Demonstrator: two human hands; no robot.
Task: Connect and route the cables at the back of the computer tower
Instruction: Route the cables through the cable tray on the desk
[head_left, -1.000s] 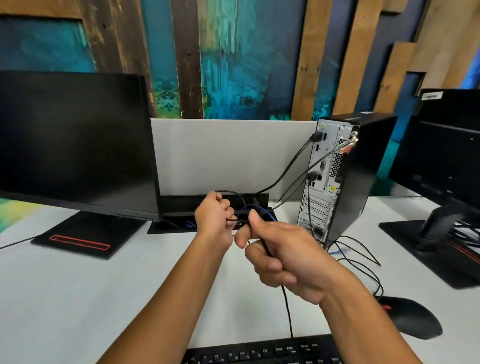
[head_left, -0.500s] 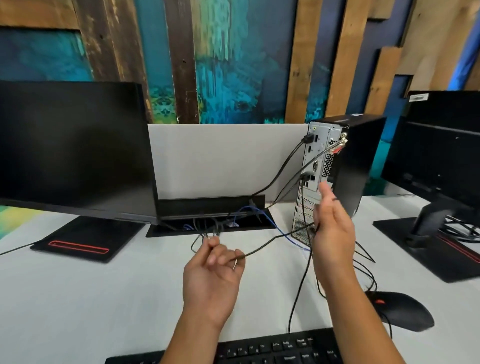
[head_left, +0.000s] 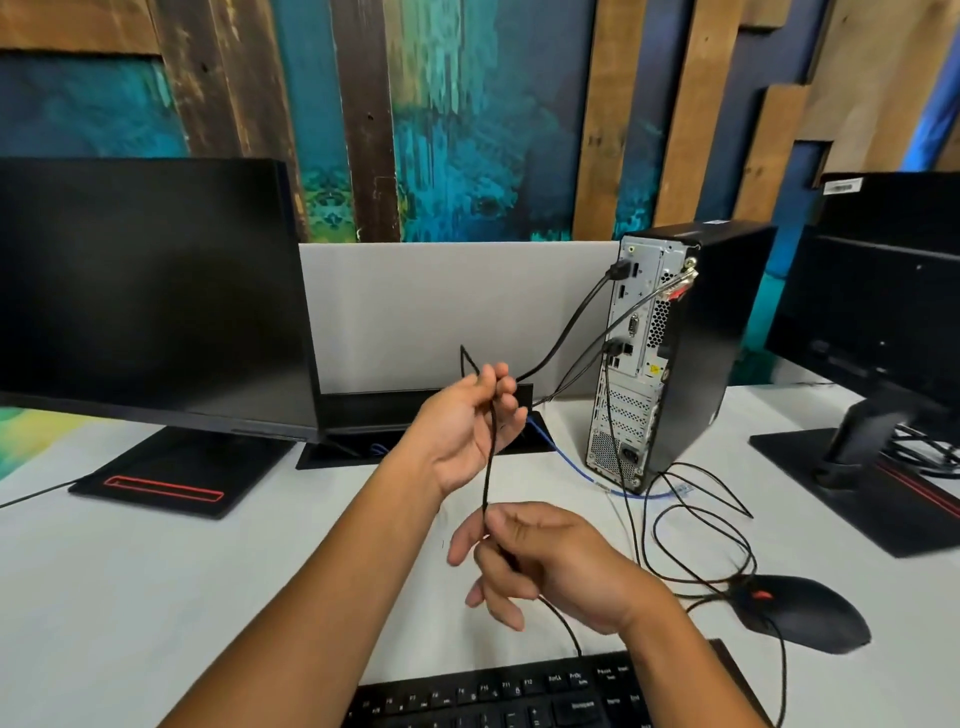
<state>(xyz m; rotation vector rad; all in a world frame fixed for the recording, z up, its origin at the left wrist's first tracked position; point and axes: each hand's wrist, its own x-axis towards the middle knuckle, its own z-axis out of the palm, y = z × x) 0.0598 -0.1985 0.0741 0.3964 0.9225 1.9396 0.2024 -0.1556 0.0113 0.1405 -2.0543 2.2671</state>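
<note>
The black computer tower (head_left: 711, 353) stands on the white desk with its silver back panel (head_left: 636, 332) facing me; several black cables (head_left: 566, 332) are plugged into it. My left hand (head_left: 467, 431) is raised in front of the desk's cable slot (head_left: 431, 410) and pinches a thin black cable (head_left: 488, 467) near its top. That cable runs straight down into my right hand (head_left: 545, 566), which grips it lower down, just above the keyboard (head_left: 519, 696). A blue cable (head_left: 571, 467) lies on the desk by the tower's foot.
A black monitor (head_left: 150, 291) stands at the left on a stand (head_left: 171, 478) with a red outline. Another monitor (head_left: 883, 301) is at the right. A black mouse (head_left: 800, 613) with looped cable (head_left: 696, 519) lies right of my hands. A grey partition (head_left: 447, 306) closes the back.
My right hand left the tower's back and came down to grip the thin cable near the keyboard. My left hand rose with the cable, which now runs taut between both hands.
</note>
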